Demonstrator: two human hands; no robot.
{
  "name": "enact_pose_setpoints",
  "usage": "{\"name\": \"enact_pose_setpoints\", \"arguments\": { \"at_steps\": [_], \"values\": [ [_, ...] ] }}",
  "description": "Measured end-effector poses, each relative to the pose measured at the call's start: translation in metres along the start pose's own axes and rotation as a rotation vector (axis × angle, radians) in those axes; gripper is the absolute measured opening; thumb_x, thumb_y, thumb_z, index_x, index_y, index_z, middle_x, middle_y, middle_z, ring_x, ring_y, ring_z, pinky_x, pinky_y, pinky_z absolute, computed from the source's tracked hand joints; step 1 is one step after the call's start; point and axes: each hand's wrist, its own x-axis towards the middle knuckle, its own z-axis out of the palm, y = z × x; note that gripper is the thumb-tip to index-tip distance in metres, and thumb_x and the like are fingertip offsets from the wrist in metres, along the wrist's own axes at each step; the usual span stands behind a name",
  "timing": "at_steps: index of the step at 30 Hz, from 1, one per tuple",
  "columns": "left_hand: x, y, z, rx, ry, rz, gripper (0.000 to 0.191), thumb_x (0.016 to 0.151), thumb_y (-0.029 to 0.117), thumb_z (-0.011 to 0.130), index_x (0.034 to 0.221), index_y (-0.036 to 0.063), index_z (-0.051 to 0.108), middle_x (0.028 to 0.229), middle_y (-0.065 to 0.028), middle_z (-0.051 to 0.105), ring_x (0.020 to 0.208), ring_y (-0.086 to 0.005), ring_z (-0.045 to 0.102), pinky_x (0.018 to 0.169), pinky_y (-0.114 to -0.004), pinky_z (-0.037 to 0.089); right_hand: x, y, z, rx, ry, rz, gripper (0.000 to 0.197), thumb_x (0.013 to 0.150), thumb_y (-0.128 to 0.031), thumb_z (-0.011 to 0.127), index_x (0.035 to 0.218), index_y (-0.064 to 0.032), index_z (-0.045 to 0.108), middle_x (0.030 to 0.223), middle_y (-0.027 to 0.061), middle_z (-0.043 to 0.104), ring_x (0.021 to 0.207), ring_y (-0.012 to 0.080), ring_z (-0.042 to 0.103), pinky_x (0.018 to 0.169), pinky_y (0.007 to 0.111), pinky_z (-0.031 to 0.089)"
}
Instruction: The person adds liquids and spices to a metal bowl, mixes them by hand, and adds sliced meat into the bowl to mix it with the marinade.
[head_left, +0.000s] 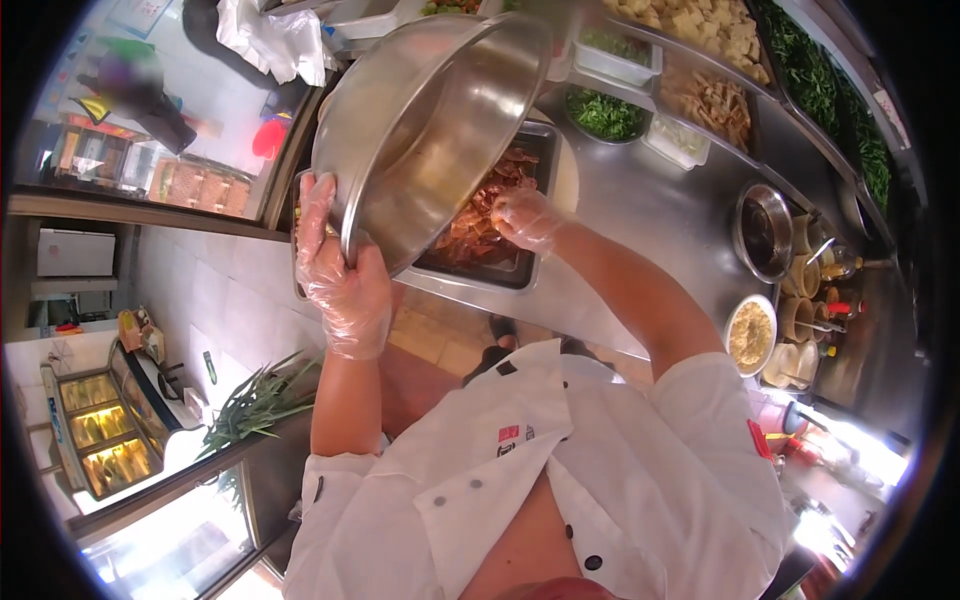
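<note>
My left hand (341, 289), in a clear plastic glove, grips the rim of a large stainless steel bowl (420, 142). The bowl is tipped steeply on its side, its opening turned toward my right hand, with no food visible on the inner wall in view. Below its lower edge a dark-rimmed metal tray (517, 276) holds reddish-brown sliced meat (472, 225). My right hand (527, 219), gloved too, is at the meat with its fingers curled; whether they grip a piece is hidden. The bowl covers the tray's far left part.
Chopped green herbs (606, 112) and a white lidded container (676, 141) stand behind on the steel counter (637, 225). At right are a metal bowl of dark liquid (763, 231), a bowl of yellowish minced food (751, 334) and several seasoning jars (801, 276). A window frame (150, 214) borders the left.
</note>
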Motion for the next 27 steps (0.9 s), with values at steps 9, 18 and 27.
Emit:
{"name": "enact_pose_setpoints", "arguments": {
  "at_steps": [9,18,27],
  "values": [
    [-0.015,-0.009,-0.027,0.061,0.165,-0.215,0.043,0.074,-0.02,0.042,0.11,-0.0126,0.064,0.142,-0.019,0.055,0.142,-0.0402,0.043,0.112,-0.043,0.04,0.051,-0.056,-0.106,0.476,0.185,0.465,0.026,0.096,-0.022,0.051,0.099,-0.0045,0.07,0.1,0.0199,0.069,0.088,0.0384,0.067,0.085,0.046,0.053],
    [-0.029,-0.028,-0.049,0.114,0.31,-0.46,0.046,0.075,-0.011,0.055,0.12,-0.0078,0.066,0.142,-0.0216,0.055,0.127,-0.0355,0.056,0.103,-0.04,0.047,0.011,-0.036,-0.027,1.015,0.483,0.86,0.033,0.103,-0.022,0.048,0.127,-0.0053,0.063,0.131,0.0165,0.061,0.119,0.0296,0.06,0.104,0.035,0.045],
    [-0.084,0.002,0.045,-0.867,0.096,-0.957,0.064,0.075,-0.011,0.052,0.138,0.0023,0.054,0.113,-0.0102,0.066,0.096,-0.021,0.065,0.086,-0.034,0.054,-0.02,-0.12,-0.265,1.244,0.665,0.676,0.031,0.1,-0.03,0.062,0.114,-0.0033,0.07,0.108,0.0041,0.071,0.094,0.0129,0.063,0.092,0.028,0.049]
  ]
}}
